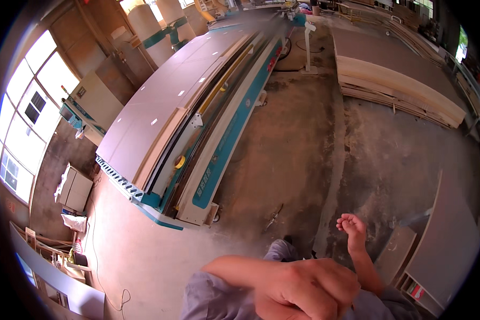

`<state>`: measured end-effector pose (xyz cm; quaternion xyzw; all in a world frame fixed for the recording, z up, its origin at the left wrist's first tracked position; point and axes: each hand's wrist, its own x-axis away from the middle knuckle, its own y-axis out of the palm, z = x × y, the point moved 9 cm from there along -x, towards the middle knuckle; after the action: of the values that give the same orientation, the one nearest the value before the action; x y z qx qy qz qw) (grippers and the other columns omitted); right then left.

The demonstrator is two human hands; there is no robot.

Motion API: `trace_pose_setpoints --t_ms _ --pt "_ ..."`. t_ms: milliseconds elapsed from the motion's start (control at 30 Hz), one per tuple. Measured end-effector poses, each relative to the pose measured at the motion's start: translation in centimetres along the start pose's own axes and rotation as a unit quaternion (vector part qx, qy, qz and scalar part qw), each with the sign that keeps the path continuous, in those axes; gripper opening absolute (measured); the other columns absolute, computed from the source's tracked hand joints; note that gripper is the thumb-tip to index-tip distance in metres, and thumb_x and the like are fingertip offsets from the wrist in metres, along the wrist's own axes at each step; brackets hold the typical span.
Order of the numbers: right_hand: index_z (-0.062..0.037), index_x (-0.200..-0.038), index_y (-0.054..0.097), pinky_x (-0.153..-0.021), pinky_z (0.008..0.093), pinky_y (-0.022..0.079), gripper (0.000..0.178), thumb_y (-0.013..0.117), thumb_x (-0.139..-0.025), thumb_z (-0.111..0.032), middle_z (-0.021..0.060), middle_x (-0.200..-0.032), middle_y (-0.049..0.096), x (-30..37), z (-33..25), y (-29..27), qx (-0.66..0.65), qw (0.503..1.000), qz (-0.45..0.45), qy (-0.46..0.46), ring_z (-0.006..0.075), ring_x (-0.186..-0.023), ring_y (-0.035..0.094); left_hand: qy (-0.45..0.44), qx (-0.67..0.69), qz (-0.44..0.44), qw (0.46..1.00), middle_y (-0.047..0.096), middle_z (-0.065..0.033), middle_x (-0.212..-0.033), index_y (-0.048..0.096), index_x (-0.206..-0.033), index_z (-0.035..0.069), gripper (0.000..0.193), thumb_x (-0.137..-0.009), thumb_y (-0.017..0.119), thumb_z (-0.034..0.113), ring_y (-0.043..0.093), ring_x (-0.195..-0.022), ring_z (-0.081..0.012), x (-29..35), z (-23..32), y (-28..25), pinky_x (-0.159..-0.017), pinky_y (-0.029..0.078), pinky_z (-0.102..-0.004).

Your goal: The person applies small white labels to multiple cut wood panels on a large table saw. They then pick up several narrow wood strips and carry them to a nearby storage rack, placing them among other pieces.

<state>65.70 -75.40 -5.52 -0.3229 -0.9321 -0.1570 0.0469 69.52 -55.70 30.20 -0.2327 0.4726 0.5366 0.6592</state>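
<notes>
My left hand (309,288) is close in front of my body, its forearm reaching across from the left. Its fingers are curled under, and the inside of the hand is hidden. My right hand (353,230) is raised a little farther out on the right, with fingers bent in toward the palm. Nothing shows in it. Neither hand touches the long machine (224,160) ahead on the left, which has a teal stripe along its side. A large pale board (160,101) with small white labels lies on its bed. A yellow ring-shaped roll (180,162) rests at the machine's near end.
A stack of large boards (400,80) lies at the far right. Grey panels (453,245) lean at the near right. On the floor ahead lies a thin tool-like object (273,217). A control cabinet (98,101) stands left of the machine, and a cable (94,240) trails along the floor.
</notes>
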Motion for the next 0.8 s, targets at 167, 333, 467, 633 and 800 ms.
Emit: trace_pose_setpoints --t_ms 167,333,467,633,800 --pt "0.0051 -0.107 0.057 -0.076 0.0264 0.049 0.021 0.055 -0.087 -0.002 0.0106 -0.094 0.065 -14.1 1.4 5.0 0.019 0.997 -0.066 0.038 0.0142 -0.082 0.061 0.031 0.015 0.036 0.999 0.055 -0.0086 -0.068 0.060 -0.071 0.001 0.035 -0.096 0.049 0.023 0.056 -0.058 -0.0238 -1.7 -2.1 -15.3 -0.053 0.040 -0.0365" --pt "0.0056 -0.107 0.061 -0.073 0.0261 0.050 0.024 0.061 -0.085 -0.004 0.0107 -0.093 0.068 -25.8 6.5 4.0 0.113 0.986 -0.062 0.105 0.0135 -0.081 0.063 0.040 0.005 -0.058 0.998 0.056 -0.0088 -0.068 0.061 -0.071 0.000 0.031 -0.094 0.050 0.018 0.057 -0.057 -0.0231 -6.9 -1.3 -30.6 -0.053 0.042 -0.0355" --pt "0.0055 -0.101 0.063 -0.070 0.0248 0.051 0.023 0.065 -0.081 -0.006 0.0099 -0.086 0.069 -34.5 4.3 1.7 0.195 0.975 0.008 0.102 0.0126 -0.076 0.064 0.028 0.048 -0.053 0.997 0.057 -0.0100 -0.067 0.061 -0.071 -0.001 0.028 -0.092 0.051 0.014 0.057 -0.057 -0.0228 -11.9 -2.1 -42.3 -0.055 0.044 -0.0345" --pt "0.0045 -0.100 0.064 -0.065 0.0235 0.050 0.023 0.065 -0.081 -0.008 0.0101 -0.083 0.069 -49.0 5.3 -0.2 0.104 0.982 0.095 0.129 0.0124 -0.073 0.063 0.059 0.037 0.007 0.998 0.058 -0.0106 -0.068 0.062 -0.073 -0.002 0.026 -0.091 0.054 0.014 0.057 -0.057 -0.0236 -15.3 -3.6 -57.6 -0.054 0.044 -0.0340" --pt "0.0031 -0.106 0.061 -0.068 0.0241 0.051 0.024 0.063 -0.084 -0.007 0.0089 -0.090 0.068 -66.7 7.3 3.0 0.107 0.977 0.044 0.178 0.0133 -0.076 0.064 0.072 -0.064 0.035 0.995 0.058 -0.0095 -0.069 0.062 -0.074 -0.001 0.025 -0.091 0.057 0.016 0.057 -0.057 -0.0228 -17.7 -5.2 -72.0 -0.053 0.043 -0.0343"
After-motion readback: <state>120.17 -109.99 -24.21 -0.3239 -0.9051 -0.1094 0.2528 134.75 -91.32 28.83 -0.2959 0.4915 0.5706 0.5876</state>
